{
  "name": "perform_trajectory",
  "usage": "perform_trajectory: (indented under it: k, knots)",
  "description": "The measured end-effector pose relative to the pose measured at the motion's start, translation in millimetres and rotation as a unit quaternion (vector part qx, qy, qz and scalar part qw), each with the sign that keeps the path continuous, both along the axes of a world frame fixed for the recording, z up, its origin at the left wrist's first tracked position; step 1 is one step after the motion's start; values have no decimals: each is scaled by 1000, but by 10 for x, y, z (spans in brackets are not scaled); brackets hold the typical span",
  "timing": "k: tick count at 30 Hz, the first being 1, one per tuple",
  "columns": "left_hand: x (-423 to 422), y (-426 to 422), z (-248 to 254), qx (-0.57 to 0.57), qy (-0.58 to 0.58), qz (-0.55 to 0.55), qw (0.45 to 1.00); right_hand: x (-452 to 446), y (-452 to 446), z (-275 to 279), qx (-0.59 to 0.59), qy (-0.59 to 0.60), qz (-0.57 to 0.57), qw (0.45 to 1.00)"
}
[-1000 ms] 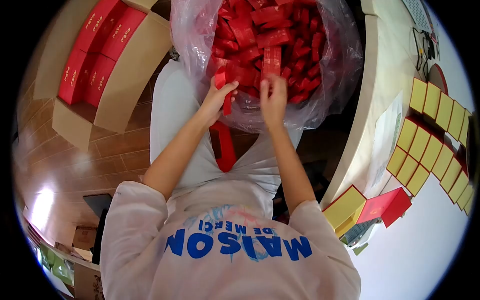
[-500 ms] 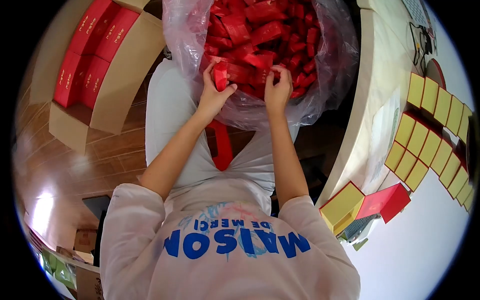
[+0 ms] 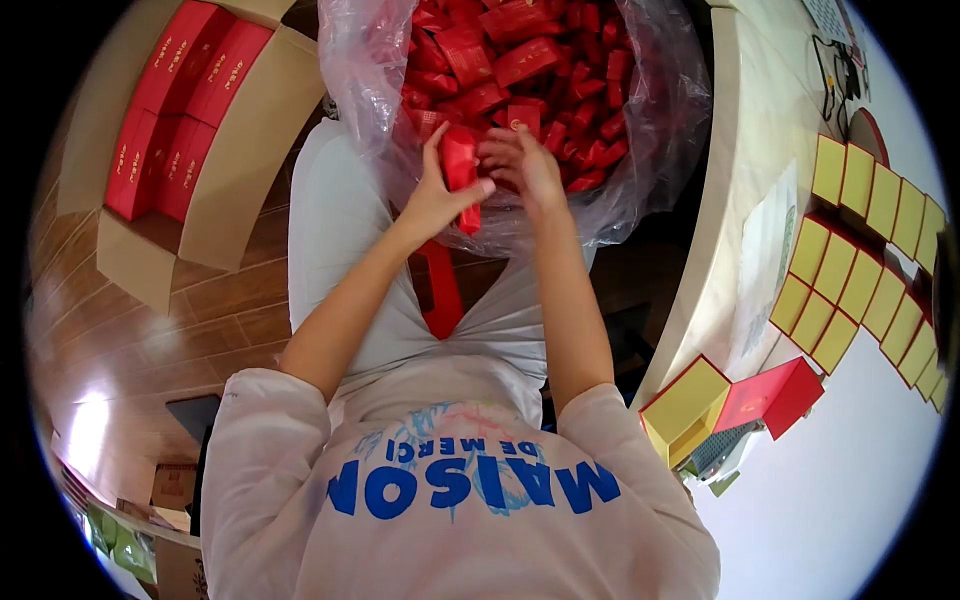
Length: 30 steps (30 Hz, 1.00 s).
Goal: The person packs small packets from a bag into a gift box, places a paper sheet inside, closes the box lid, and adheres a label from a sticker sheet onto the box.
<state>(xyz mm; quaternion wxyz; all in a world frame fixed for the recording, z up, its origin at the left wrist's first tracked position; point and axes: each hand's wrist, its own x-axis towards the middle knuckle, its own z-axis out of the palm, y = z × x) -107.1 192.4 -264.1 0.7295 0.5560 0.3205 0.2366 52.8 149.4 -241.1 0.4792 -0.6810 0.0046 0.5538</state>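
Note:
My left hand (image 3: 437, 200) is closed around several small red packets (image 3: 461, 172), held upright together at the near edge of the bag. Just right of them is my right hand (image 3: 530, 170), its fingers stretched towards the packets; whether the fingertips touch them is hard to tell. Beyond both hands, a large clear plastic bag (image 3: 668, 120) is full of loose red packets (image 3: 525, 62). One packet (image 3: 524, 117) with a gold mark lies just past my right fingers.
On the left, an open cardboard carton (image 3: 235, 165) holds red boxes (image 3: 150, 155) with gold lettering. To the right, rows of open yellow-lined boxes (image 3: 838, 275) stand on the table (image 3: 850, 460), with one lidded box (image 3: 690, 405) nearer me. A red strip (image 3: 440, 295) hangs between my legs.
My right hand has moved left towards my left hand, its fingers opening out. The left hand has shifted slightly right and nearer, and the bundle in it now looks thicker.

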Motion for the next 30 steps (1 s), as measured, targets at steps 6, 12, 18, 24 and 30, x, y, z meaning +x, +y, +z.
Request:
perform_trajectory:
  k: [6,12,18,24,30]
  knots:
    - [-50,252,116,-532,-165,-30,830,475,-91,-805,-212,-559,157,786]
    - [-44,264,85,-563,-175,-27,807,367,-191,-849,-183,-485,278,809]
    - [2,205,-10,-498,-53,93,861,309,-435,-960,-63,-481,299,822]
    - [10,135,-112,-447,-18,122,886,78,-415,-707,-49,-308,74,947]
    - [-29,138,-209,-523,10,32,852,77,-428,-291,98,-633,270,719]
